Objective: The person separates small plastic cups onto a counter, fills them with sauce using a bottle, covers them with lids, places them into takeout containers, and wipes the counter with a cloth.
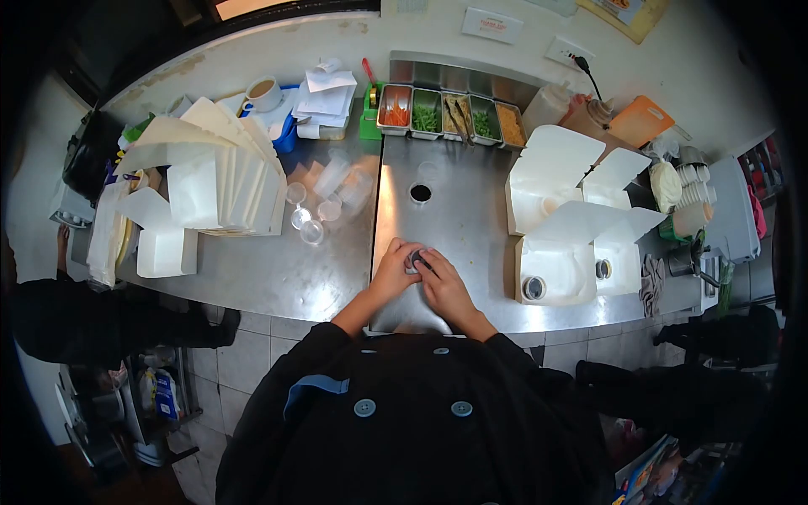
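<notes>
Both my hands meet over the steel counter near its front edge. My left hand (394, 271) and my right hand (444, 286) are closed around a small cup of dark sauce (415, 262), one on each side. Beyond them on the counter stands another small cup of dark sauce (420, 194), with a clear lid (428, 172) lying behind it. To the left lie clear plastic cups and lids (311, 231). On the right, open white boxes (551, 252) hold small lidded cups of dark sauce (534, 288).
Metal trays of cut vegetables (427, 114) line the back wall. Stacked white boxes (227, 181) fill the left side. A grey cloth (653, 284) and an orange board (641, 121) are at the right. Other people in dark clothes stand at far left (109, 324) and right.
</notes>
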A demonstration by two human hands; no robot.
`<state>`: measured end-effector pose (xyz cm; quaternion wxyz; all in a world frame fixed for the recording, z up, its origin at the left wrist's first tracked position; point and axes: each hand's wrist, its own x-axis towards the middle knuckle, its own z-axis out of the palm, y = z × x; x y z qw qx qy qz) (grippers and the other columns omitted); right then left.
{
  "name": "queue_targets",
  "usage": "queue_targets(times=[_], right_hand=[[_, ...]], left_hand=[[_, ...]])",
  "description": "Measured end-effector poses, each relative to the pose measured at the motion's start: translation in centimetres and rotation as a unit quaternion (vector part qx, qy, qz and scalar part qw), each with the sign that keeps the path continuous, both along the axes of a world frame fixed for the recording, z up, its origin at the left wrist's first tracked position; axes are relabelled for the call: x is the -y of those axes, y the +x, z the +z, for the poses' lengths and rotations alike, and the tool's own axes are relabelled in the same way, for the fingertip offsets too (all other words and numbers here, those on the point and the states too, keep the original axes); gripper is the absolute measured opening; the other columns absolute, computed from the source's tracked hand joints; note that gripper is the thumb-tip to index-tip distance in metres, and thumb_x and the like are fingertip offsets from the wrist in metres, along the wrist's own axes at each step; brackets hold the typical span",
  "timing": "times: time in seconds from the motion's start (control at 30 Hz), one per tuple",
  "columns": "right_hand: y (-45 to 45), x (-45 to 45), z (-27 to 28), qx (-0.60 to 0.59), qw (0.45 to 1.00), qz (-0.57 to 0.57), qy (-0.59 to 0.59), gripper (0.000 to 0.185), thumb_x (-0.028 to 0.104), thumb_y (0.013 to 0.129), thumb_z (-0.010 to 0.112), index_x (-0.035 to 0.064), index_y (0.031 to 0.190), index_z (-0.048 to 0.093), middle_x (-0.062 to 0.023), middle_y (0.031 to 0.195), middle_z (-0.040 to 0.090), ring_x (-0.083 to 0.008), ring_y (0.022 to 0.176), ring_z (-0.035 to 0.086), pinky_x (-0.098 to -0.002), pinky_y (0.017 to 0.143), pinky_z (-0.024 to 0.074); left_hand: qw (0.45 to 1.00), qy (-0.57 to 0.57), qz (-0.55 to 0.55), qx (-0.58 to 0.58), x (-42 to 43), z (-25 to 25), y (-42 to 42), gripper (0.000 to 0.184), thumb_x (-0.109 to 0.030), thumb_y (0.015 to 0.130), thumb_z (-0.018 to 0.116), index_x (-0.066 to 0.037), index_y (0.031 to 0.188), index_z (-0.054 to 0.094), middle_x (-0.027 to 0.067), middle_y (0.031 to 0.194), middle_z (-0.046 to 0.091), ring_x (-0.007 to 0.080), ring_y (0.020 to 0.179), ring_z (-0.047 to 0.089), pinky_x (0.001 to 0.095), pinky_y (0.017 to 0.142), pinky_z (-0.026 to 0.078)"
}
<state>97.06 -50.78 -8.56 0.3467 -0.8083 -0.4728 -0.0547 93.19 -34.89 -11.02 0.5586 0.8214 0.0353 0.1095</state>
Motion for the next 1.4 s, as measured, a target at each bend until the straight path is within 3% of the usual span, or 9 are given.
queue_targets(times=[0.23,0.33,0.43,0.63,0.73,0.93,1.07,1.23,1.4], right_hand=[[-0.7,0.0,-0.9,0.064,0.997,-0.012,-0.039,0.047,-0.007,0.072,0.055,-0.0050,0.119,0.056,-0.0205,0.130,0.051,-0.0351,0.124,0.047,-0.0427,0.103,0.0393],[-1.0,0.1,-1.3,0.073,0.996,-0.024,-0.055,0.051,-0.007,0.073,0.053,-0.0042,0.125,0.052,-0.0204,0.133,0.049,-0.0333,0.127,0.045,-0.0428,0.103,0.0383],[-1.1,0.3,-1.1,0.084,0.992,-0.021,-0.087,0.056,-0.005,0.074,0.053,-0.0025,0.130,0.048,-0.0197,0.136,0.047,-0.0329,0.129,0.043,-0.0440,0.105,0.0360],[-0.4,1.4,0.7,-0.007,0.993,0.011,-0.120,0.063,-0.007,0.073,0.047,-0.0019,0.135,0.041,-0.0206,0.142,0.038,-0.0352,0.135,0.033,-0.0471,0.110,0.0264],[-0.7,1.6,1.2,-0.015,0.995,-0.039,-0.087,0.065,-0.009,0.070,0.046,-0.0019,0.135,0.042,-0.0211,0.144,0.035,-0.0359,0.136,0.031,-0.0475,0.110,0.0257],[0.2,5.8,6.1,-0.028,0.989,-0.128,0.073,0.059,-0.015,0.066,0.045,-0.0012,0.123,0.053,-0.0215,0.137,0.044,-0.0375,0.130,0.040,-0.0446,0.106,0.0324],[2.6,13.1,11.4,-0.022,0.934,-0.280,0.220,0.030,-0.014,0.076,0.047,-0.0048,0.101,0.061,-0.0210,0.119,0.057,-0.0358,0.114,0.053,-0.0403,0.095,0.0424],[7.0,27.2,15.7,0.195,0.828,-0.523,0.058,0.026,-0.009,0.080,0.048,-0.0031,0.101,0.061,-0.0172,0.115,0.059,-0.0329,0.109,0.055,-0.0379,0.095,0.0404],[13.2,48.4,4.4,0.017,0.734,-0.662,0.147,0.034,-0.006,0.078,0.054,0.0044,0.109,0.063,-0.0156,0.114,0.058,-0.0307,0.108,0.055,-0.0390,0.095,0.0406]], left_hand=[[0.970,-0.217,-0.016,-0.105,-2.5,-1.5,0.6,0.020,-0.005,0.081,0.068,0.001,0.101,0.066,0.0063,0.083,0.065,0.0098,0.072,0.060,0.0234,0.064,0.049],[0.985,-0.141,-0.006,-0.102,-2.2,-2.2,1.2,0.016,-0.008,0.086,0.066,0.002,0.100,0.066,0.0041,0.084,0.067,0.0095,0.070,0.060,0.0227,0.064,0.050],[0.964,-0.225,-0.006,-0.144,-2.2,-2.3,1.5,0.015,-0.008,0.086,0.066,0.002,0.097,0.065,0.0049,0.082,0.067,0.0094,0.068,0.060,0.0225,0.062,0.050],[0.985,-0.059,0.016,-0.160,-1.2,-0.3,1.3,0.021,-0.010,0.084,0.068,0.002,0.101,0.063,0.0092,0.086,0.065,0.0136,0.072,0.061,0.0250,0.060,0.051],[0.993,0.086,0.080,0.004,0.5,-0.4,1.2,0.031,-0.013,0.081,0.068,-0.001,0.109,0.061,0.0165,0.098,0.057,0.0287,0.090,0.059,0.0356,0.078,0.049],[0.956,0.293,-0.022,0.017,2.6,2.1,1.0,0.048,-0.018,0.083,0.065,-0.007,0.128,0.052,0.0171,0.117,0.048,0.0355,0.100,0.048,0.0411,0.087,0.042],[0.941,0.332,-0.030,-0.048,3.6,1.8,0.2,0.054,-0.020,0.086,0.061,-0.010,0.136,0.044,0.0165,0.122,0.047,0.0345,0.102,0.047,0.0423,0.089,0.040],[0.937,0.335,-0.047,-0.086,3.8,2.4,0.4,0.068,-0.026,0.084,0.064,-0.009,0.143,0.033,0.0187,0.124,0.043,0.0365,0.108,0.043,0.0447,0.092,0.038],[0.945,0.312,-0.057,-0.083,4.0,5.0,3.9,0.061,-0.017,0.081,0.067,-0.004,0.135,0.041,0.0192,0.116,0.045,0.0364,0.103,0.043,0.0439,0.093,0.038]])
